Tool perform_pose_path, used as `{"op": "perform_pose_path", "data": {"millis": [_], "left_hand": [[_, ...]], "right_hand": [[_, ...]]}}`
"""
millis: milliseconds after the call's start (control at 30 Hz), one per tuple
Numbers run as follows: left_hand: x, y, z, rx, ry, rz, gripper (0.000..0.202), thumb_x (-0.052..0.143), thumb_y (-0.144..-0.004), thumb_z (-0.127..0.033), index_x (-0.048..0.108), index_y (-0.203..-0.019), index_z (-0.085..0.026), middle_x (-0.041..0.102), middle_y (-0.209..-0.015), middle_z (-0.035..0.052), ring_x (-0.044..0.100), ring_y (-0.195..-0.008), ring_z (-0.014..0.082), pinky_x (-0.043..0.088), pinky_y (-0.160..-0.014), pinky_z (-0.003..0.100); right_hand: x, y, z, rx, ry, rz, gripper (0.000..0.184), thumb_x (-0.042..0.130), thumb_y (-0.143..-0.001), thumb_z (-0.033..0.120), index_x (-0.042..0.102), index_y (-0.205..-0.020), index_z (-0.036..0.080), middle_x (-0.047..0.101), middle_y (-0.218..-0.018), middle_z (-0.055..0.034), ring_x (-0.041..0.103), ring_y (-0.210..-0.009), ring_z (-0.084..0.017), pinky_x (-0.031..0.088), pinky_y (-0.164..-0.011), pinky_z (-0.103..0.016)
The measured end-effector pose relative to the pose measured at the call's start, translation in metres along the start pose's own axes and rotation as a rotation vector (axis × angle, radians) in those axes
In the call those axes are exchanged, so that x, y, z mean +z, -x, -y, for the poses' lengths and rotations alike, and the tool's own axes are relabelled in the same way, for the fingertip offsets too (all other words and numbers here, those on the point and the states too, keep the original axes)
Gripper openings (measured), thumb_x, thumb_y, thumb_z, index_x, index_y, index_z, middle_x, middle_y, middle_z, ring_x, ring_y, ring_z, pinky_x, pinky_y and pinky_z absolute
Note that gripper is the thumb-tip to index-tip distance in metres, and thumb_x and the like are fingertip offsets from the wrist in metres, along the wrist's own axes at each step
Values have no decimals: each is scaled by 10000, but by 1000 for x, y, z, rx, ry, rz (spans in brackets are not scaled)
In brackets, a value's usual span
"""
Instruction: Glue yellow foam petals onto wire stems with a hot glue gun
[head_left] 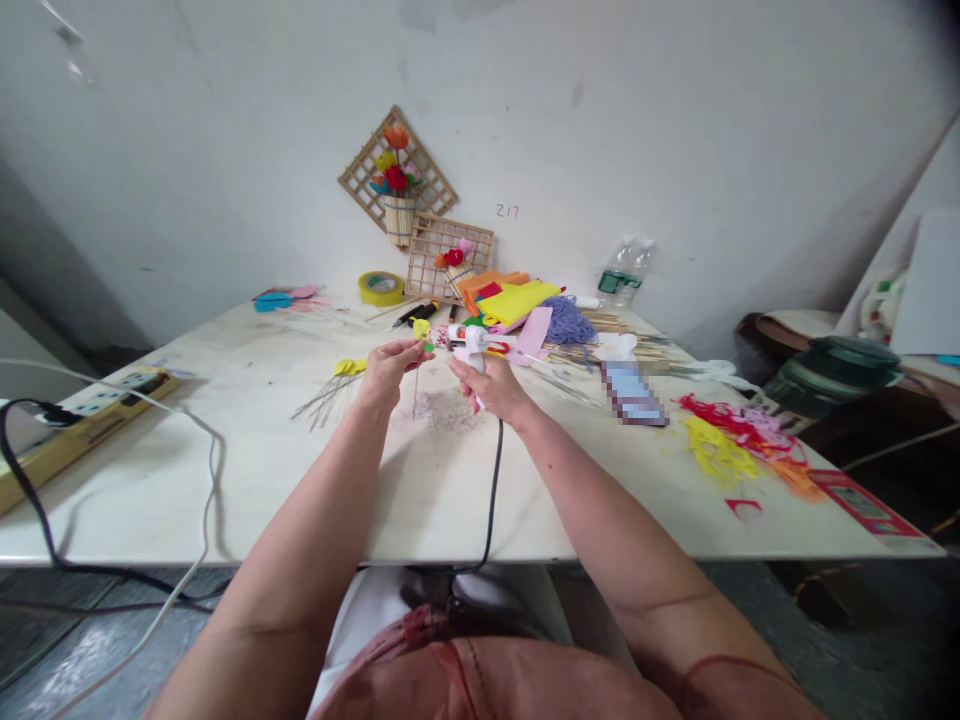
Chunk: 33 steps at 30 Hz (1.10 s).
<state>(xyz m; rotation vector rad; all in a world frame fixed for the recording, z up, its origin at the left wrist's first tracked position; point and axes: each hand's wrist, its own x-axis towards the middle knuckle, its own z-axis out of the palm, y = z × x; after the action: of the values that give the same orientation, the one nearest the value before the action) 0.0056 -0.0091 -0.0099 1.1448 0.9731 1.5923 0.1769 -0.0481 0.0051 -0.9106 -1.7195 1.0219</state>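
My right hand [491, 388] is wrapped round the handle of a white glue gun [474, 342], whose nozzle points left. A black cord runs down from its handle over the table's front edge. In a pinch, my left hand [391, 372] holds a small yellow flower [421, 328] on a thin stem that hangs below the fingers. A small green piece [429, 348] shows at its fingertips, close to the nozzle. Left of that hand, several yellow flower heads [349, 368] on thin stems [319, 396] lie on the white table [285, 480].
Bright felt sheets [525, 300], purple strings [570, 320] and sticks lie behind my hands. Two lattice frames with flowers [397, 180] lean on the wall. A phone [634, 393] and coloured scraps [720, 450] lie right; a power strip [90, 430] and cables are left.
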Motion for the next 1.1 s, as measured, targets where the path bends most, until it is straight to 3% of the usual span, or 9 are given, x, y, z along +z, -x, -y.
{"op": "perform_pose_path", "data": {"millis": [500,1100], "left_hand": [[-1,0,1,6,-91,10,336,760,-523,-393,691,-745,-149,685,-638,56,646,-697,186,446,-723,303],[0,1,0,11,-114,10,317,763,-525,-383,696,-730,-151,680,-624,55,617,-637,158,411,-653,271]], "right_hand": [[0,1,5,2,7,-72,428,529,-746,579,484,-638,167,466,-498,40,453,-360,-75,375,-320,-188],[1,3,7,30,45,-78,447,512,-751,590,471,-609,168,469,-481,41,445,-319,-69,347,-304,-185]]}}
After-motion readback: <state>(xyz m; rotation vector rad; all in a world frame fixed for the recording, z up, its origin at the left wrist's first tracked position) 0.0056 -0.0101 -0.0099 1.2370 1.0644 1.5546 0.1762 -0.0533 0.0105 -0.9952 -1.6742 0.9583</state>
